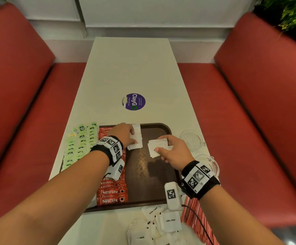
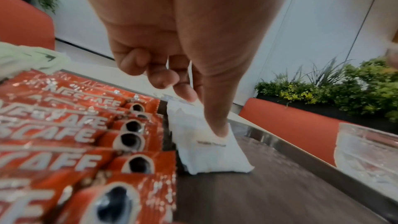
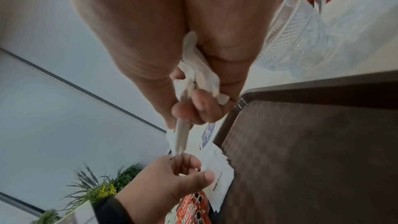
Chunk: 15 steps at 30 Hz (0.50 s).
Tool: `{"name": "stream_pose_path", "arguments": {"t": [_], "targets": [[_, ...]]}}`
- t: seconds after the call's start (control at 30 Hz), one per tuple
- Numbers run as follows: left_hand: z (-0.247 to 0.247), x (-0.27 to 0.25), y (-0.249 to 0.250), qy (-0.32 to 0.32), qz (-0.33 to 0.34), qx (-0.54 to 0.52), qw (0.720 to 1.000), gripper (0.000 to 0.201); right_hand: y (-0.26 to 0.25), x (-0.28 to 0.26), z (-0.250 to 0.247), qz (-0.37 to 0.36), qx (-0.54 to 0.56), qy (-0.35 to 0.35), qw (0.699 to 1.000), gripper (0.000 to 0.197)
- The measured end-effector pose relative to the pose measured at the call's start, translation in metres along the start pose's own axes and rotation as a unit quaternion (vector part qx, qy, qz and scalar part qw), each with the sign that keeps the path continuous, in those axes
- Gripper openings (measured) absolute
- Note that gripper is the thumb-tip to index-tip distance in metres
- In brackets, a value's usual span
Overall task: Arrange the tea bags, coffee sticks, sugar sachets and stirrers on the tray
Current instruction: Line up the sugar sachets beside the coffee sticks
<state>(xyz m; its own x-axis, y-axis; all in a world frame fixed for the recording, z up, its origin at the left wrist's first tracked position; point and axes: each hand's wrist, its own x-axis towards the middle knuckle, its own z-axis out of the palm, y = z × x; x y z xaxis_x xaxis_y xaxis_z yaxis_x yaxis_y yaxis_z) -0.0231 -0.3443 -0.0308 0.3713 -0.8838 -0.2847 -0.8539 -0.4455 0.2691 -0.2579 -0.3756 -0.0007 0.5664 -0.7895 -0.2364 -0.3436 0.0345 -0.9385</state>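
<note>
A dark brown tray [image 1: 152,174] lies on the white table. Green tea bags [image 1: 80,144] fill its left side in rows, and beside them runs a column of red coffee sticks [image 1: 112,193] [image 2: 64,134]. At the tray's far end, white sugar sachets [image 1: 136,138] [image 2: 206,152] lie next to the sticks. My left hand [image 1: 131,137] [image 2: 193,108] pinches one of them, thumb on top and fingers curled. My right hand [image 1: 161,145] [image 3: 193,108] hovers over the tray's middle and grips a small stack of sugar sachets [image 1: 155,147] [image 3: 200,74]. Red-striped stirrers [image 1: 195,216] lie off the tray at the near right.
Loose sugar sachets [image 1: 161,225] are heaped on the table in front of the tray. Two glass cups [image 1: 192,139] [image 1: 212,163] stand just right of the tray. A purple round sticker [image 1: 134,101] marks the table beyond. Red benches flank the table on both sides.
</note>
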Motion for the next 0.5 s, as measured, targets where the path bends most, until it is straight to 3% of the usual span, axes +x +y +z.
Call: {"name": "stream_pose_path", "arguments": {"t": [0.17, 0.33, 0.5], "targets": [[0.003, -0.002, 0.003, -0.055, 0.027, 0.070, 0.996, 0.039, 0.002, 0.004, 0.004, -0.003, -0.001, 0.005, 1.000, 0.021], [-0.001, -0.001, 0.006, -0.059, 0.042, 0.069, 0.995, 0.036, 0.001, 0.005, 0.007, 0.007, 0.006, 0.000, 1.000, 0.014], [-0.017, -0.017, 0.018, 0.021, 0.091, -0.055, 0.994, 0.030, -0.001, 0.004, 0.008, 0.012, 0.028, -0.004, 1.000, 0.012]]}}
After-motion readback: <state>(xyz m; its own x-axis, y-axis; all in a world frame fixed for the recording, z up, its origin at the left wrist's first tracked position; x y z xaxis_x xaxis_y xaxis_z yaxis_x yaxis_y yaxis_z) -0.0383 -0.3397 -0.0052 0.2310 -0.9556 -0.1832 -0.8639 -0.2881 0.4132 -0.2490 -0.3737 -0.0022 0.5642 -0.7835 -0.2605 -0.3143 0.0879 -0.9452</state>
